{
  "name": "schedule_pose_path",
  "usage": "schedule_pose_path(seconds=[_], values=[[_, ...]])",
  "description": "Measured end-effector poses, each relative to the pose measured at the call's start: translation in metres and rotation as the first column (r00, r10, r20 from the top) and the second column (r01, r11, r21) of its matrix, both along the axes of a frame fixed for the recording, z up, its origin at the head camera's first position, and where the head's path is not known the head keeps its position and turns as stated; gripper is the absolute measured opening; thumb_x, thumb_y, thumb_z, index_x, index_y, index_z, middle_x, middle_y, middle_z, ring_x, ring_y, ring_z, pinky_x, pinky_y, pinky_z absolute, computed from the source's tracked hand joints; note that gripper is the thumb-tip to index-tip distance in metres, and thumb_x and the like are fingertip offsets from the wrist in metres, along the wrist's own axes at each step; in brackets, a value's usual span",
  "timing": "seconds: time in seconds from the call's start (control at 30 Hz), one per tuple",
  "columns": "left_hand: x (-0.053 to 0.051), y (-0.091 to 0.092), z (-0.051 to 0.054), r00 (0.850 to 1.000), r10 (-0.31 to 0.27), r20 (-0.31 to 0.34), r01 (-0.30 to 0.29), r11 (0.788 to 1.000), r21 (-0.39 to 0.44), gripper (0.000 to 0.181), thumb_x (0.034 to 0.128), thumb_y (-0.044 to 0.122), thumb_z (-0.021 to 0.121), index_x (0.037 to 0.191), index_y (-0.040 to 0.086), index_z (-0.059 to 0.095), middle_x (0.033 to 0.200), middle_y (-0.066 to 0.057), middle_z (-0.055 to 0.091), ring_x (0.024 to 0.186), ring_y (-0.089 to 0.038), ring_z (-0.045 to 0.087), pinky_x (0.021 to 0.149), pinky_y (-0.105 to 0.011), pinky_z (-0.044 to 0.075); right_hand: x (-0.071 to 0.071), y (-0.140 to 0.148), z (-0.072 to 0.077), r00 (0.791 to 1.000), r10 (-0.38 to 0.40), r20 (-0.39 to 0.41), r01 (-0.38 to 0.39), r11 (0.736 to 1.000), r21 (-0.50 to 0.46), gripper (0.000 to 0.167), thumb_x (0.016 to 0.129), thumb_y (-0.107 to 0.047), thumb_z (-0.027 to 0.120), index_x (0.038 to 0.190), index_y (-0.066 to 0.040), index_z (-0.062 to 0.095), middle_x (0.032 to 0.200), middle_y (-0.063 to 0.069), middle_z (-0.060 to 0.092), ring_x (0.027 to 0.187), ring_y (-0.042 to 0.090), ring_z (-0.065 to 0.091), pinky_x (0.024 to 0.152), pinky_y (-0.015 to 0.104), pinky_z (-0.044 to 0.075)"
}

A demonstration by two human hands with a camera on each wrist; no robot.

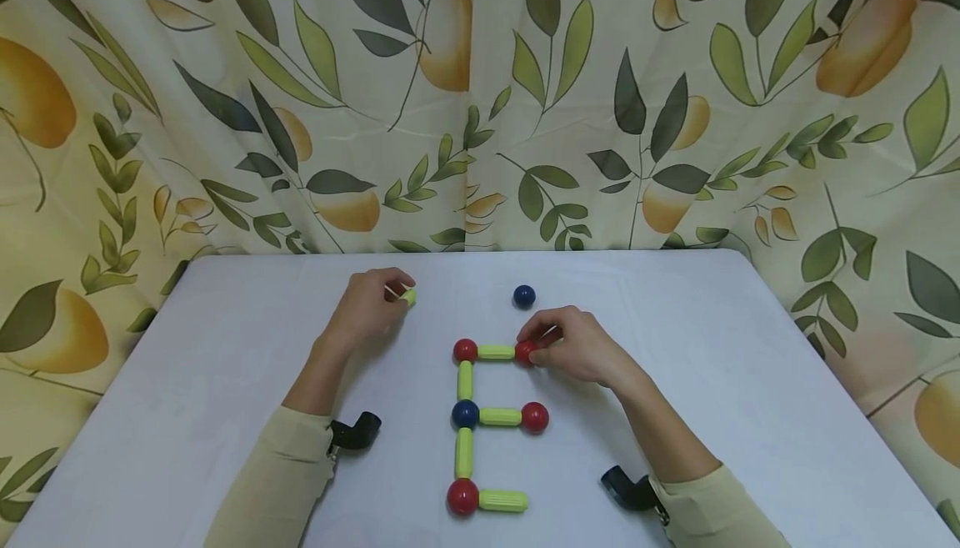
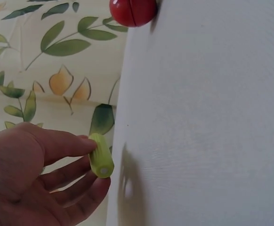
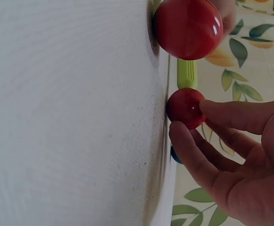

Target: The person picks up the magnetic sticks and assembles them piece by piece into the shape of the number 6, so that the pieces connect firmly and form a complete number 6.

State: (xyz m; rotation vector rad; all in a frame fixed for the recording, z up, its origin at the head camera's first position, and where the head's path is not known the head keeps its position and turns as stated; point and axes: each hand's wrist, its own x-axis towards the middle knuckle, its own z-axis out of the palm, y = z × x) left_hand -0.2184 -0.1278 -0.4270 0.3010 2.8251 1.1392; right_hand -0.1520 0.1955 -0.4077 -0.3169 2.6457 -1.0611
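Note:
Between its thumb and fingers, my left hand (image 1: 372,302) pinches a yellow-green rod (image 2: 101,157), held above the table left of the figure. My right hand (image 1: 576,344) pinches a red ball (image 3: 186,108) at the right end of the figure's top rod (image 1: 496,352). Red and blue balls joined by yellow-green rods lie flat as an E-like shape. A red ball (image 1: 465,351) forms its upper left corner, a blue ball (image 1: 465,414) its middle joint and a red ball (image 1: 462,498) its lower left corner. Another red ball (image 1: 535,418) ends the middle rod; the bottom rod (image 1: 503,501) has a bare right end.
A loose blue ball (image 1: 524,296) lies beyond the figure, near the back of the white table (image 1: 247,331). Behind the table hangs a leaf-and-fruit patterned curtain (image 1: 555,156). Black wrist devices (image 1: 358,431) sit at both sleeve cuffs.

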Motion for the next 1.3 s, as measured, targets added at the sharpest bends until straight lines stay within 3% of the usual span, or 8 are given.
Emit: schedule_pose_path(seconds=[0.13, 0.43, 0.77, 1.0, 1.3], values=[[0.001, 0.0, 0.004, 1.0, -0.013, -0.003, 0.013, 1.0, 0.023, 0.03, 0.0946, 0.008, 0.068, 0.124, 0.008, 0.073, 0.112, -0.012, 0.073, 0.101, -0.029, 0.069, 0.08, -0.037, 0.059, 0.0, 0.0, 0.0, 1.0, 0.002, 0.01, -0.002, 1.0, -0.011, 0.019, 0.089, -0.006, 0.078, 0.107, -0.012, 0.078, 0.103, 0.006, 0.072, 0.096, 0.022, 0.065, 0.08, 0.034, 0.056], [0.006, 0.006, 0.01, 0.998, -0.056, -0.004, 0.056, 0.998, 0.038, 0.025, 0.0938, 0.01, 0.07, 0.118, 0.01, 0.077, 0.108, -0.011, 0.074, 0.098, -0.027, 0.07, 0.08, -0.037, 0.058, 0.0, 0.0, 0.0, 1.0, 0.004, 0.013, -0.004, 1.0, -0.009, 0.019, 0.088, -0.005, 0.078, 0.106, -0.012, 0.078, 0.102, 0.006, 0.072, 0.095, 0.022, 0.065, 0.079, 0.033, 0.056], [0.016, 0.024, 0.018, 0.996, -0.086, -0.013, 0.087, 0.994, 0.072, 0.023, 0.0909, 0.011, 0.072, 0.113, 0.012, 0.078, 0.103, -0.007, 0.075, 0.092, -0.023, 0.071, 0.081, -0.037, 0.058, 0.0, 0.0, 0.001, 1.0, 0.0, 0.016, 0.0, 1.0, -0.006, 0.019, 0.088, -0.006, 0.078, 0.106, -0.013, 0.078, 0.102, 0.006, 0.072, 0.095, 0.022, 0.065, 0.078, 0.032, 0.055], [0.028, 0.042, 0.026, 0.996, -0.082, 0.015, 0.081, 0.993, 0.09, 0.022, 0.0926, 0.014, 0.073, 0.114, 0.014, 0.077, 0.102, -0.005, 0.073, 0.09, -0.021, 0.069, 0.079, -0.035, 0.058, 0.0, 0.002, 0.0, 1.0, -0.005, 0.016, 0.005, 1.0, -0.009, 0.019, 0.089, -0.007, 0.079, 0.106, -0.013, 0.078, 0.103, 0.006, 0.072, 0.094, 0.022, 0.065, 0.078, 0.033, 0.056], [0.052, 0.065, 0.034, 0.994, -0.078, 0.079, 0.065, 0.986, 0.155, 0.018, 0.0922, 0.014, 0.075, 0.11, 0.017, 0.077, 0.1, -0.003, 0.072, 0.084, -0.018, 0.067, 0.071, -0.031, 0.056, -0.002, 0.002, 0.001, 1.0, 0.006, 0.03, -0.006, 1.0, -0.012, 0.019, 0.089, -0.008, 0.078, 0.108, -0.013, 0.078, 0.104, 0.007, 0.072, 0.096, 0.023, 0.064, 0.081, 0.034, 0.056]])
